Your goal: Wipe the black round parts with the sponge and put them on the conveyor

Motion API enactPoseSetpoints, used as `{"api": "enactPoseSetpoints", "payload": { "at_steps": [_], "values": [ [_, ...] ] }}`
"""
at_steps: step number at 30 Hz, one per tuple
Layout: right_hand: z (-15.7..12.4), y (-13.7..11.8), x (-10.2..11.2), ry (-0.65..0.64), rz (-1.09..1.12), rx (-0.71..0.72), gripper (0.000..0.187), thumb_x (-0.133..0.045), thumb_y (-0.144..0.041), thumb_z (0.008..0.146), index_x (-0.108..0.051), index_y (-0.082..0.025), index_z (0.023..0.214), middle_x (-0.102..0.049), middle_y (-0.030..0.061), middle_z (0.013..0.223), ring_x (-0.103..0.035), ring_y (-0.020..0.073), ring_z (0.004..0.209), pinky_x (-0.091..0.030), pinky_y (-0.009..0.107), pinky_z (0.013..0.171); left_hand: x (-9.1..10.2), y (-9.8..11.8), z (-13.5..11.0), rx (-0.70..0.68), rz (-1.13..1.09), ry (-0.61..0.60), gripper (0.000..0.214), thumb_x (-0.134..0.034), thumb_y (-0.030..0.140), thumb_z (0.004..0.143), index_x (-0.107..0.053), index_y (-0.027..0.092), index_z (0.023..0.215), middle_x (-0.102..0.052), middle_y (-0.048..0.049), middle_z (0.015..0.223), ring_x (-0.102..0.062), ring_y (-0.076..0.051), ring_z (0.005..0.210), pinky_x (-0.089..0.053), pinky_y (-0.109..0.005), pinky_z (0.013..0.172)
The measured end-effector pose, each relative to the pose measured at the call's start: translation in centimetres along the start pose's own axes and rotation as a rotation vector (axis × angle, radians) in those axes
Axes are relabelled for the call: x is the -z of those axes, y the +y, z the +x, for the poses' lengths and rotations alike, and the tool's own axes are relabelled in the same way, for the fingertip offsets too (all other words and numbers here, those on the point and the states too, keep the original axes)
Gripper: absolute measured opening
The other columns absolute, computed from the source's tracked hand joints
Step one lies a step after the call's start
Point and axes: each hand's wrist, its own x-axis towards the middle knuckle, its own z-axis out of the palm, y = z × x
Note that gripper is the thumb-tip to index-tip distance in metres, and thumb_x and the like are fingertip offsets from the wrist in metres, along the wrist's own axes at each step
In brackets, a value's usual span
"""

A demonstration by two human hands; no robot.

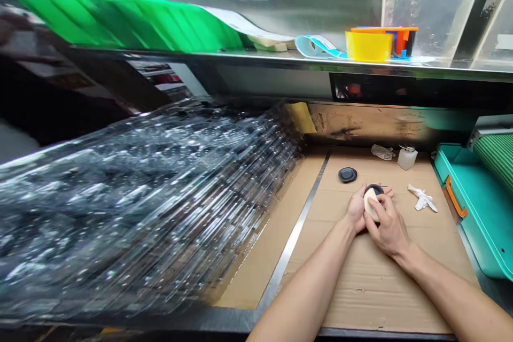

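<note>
My left hand (356, 210) is wrapped round a dark rounded part (375, 189), which looks like a small black cup or lid. In my right hand (387, 225) a cream-coloured pad (371, 204), possibly a sponge, is pinched and pressed against that part. Both hands meet low over the cardboard sheet (385, 288). Just beyond them lies a second black round part (347, 175), flat on the cardboard. A crumpled white cloth (423, 197) rests to the right of my hands. Much of the held part is hidden by my fingers and the pad.
Clear plastic trays (152, 208) are stacked over the left side. At the back stand a small bottle (407, 157) and a crumpled clear wrapper (382, 152). A teal bin (481, 224) with an orange handle borders the right. The shelf above holds a yellow container (367, 46) and a green bin (132, 22).
</note>
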Motion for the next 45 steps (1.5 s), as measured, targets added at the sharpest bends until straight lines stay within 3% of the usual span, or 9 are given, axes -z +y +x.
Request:
{"api": "enactPoseSetpoints", "payload": {
  "at_steps": [5, 9, 15, 21, 25, 29, 33, 41, 45],
  "values": [
    [0.7, 1.8, -0.1, 0.154, -0.036, -0.078, 0.038, -0.053, -0.043, 0.097, -0.065, -0.021, 0.125, -0.058, 0.0156, 0.12, -0.062, 0.03, 0.109, -0.056, 0.047, 0.093, 0.0, -0.4, 0.8, -0.045, -0.013, -0.055, 0.052, -0.03, 0.044, 0.105, -0.069, 0.01, 0.105, -0.073, -0.0169, 0.111, -0.069, -0.025, 0.109, -0.045, -0.036, 0.108],
    [1.0, 2.8, -0.5, 0.05, -0.023, -0.001, 0.04, -0.054, -0.048, 0.095, -0.065, -0.025, 0.126, -0.058, 0.0146, 0.123, -0.062, 0.0294, 0.108, -0.057, 0.043, 0.085, 1.0, -0.3, 2.1, 0.018, 0.006, -0.085, 0.057, -0.029, 0.048, 0.104, -0.069, 0.008, 0.104, -0.073, -0.0184, 0.111, -0.069, -0.027, 0.108, -0.043, -0.042, 0.109],
    [1.0, 2.5, -0.7, 0.113, -0.059, -0.031, 0.042, -0.052, -0.051, 0.095, -0.066, -0.023, 0.123, -0.058, 0.0151, 0.12, -0.063, 0.0295, 0.106, -0.056, 0.045, 0.087, 1.5, -0.4, 2.5, -0.017, -0.019, -0.119, 0.058, -0.031, 0.049, 0.103, -0.066, 0.005, 0.121, -0.067, -0.0233, 0.125, -0.067, -0.028, 0.112, -0.043, -0.042, 0.109],
    [1.2, 2.5, -0.8, 0.161, -0.095, -0.085, 0.042, -0.053, -0.052, 0.094, -0.067, -0.022, 0.12, -0.059, 0.0152, 0.117, -0.063, 0.0301, 0.103, -0.057, 0.045, 0.084, 1.0, -0.1, 2.5, -0.039, -0.015, -0.098, 0.058, -0.027, 0.048, 0.104, -0.067, 0.006, 0.114, -0.069, -0.0225, 0.122, -0.067, -0.028, 0.113, -0.043, -0.042, 0.11],
    [1.1, 2.2, -0.6, 0.052, -0.011, -0.019, 0.038, -0.055, -0.047, 0.095, -0.066, -0.024, 0.124, -0.058, 0.0133, 0.122, -0.062, 0.0273, 0.108, -0.056, 0.043, 0.09, 0.8, 0.0, 1.6, -0.032, -0.037, -0.071, 0.045, -0.035, 0.043, 0.104, -0.068, 0.011, 0.108, -0.071, -0.0173, 0.117, -0.069, -0.026, 0.108, -0.045, -0.042, 0.108],
    [1.0, 1.6, -0.2, 0.142, -0.06, -0.147, 0.038, -0.054, -0.045, 0.095, -0.067, -0.022, 0.122, -0.058, 0.0139, 0.116, -0.061, 0.0284, 0.106, -0.056, 0.044, 0.089, 0.6, 0.1, 1.0, -0.048, -0.004, -0.066, 0.041, -0.041, 0.041, 0.103, -0.069, 0.011, 0.105, -0.072, -0.0164, 0.114, -0.068, -0.025, 0.109, -0.048, -0.039, 0.105],
    [1.1, 2.0, 0.0, 0.005, -0.031, -0.098, 0.039, -0.054, -0.042, 0.096, -0.066, -0.023, 0.127, -0.057, 0.0139, 0.123, -0.062, 0.0266, 0.105, -0.056, 0.039, 0.084, 0.4, 0.1, 0.9, -0.014, 0.01, -0.046, 0.04, -0.045, 0.042, 0.102, -0.07, 0.011, 0.101, -0.073, -0.017, 0.111, -0.068, -0.026, 0.108, -0.05, -0.04, 0.103],
    [2.4, 5.2, 2.4, 0.22, 0.056, -0.297, 0.058, -0.069, -0.044, 0.08, -0.057, -0.017, 0.13, -0.064, 0.0141, 0.117, -0.062, 0.0271, 0.1, -0.052, 0.045, 0.091, 0.5, 0.1, 0.7, -0.061, 0.038, 0.035, 0.044, -0.043, 0.043, 0.103, -0.07, 0.009, 0.102, -0.072, -0.019, 0.111, -0.069, -0.023, 0.1, -0.055, -0.037, 0.089],
    [2.0, 4.0, 3.5, -0.041, 0.148, -0.242, 0.051, -0.073, -0.04, 0.075, -0.064, -0.02, 0.122, -0.066, 0.0104, 0.114, -0.064, 0.024, 0.095, -0.052, 0.041, 0.088, 0.5, 0.3, 0.8, -0.089, 0.017, 0.044, 0.041, -0.044, 0.042, 0.102, -0.069, 0.01, 0.103, -0.072, -0.0184, 0.113, -0.069, -0.025, 0.105, -0.055, -0.038, 0.093]
  ]
}}
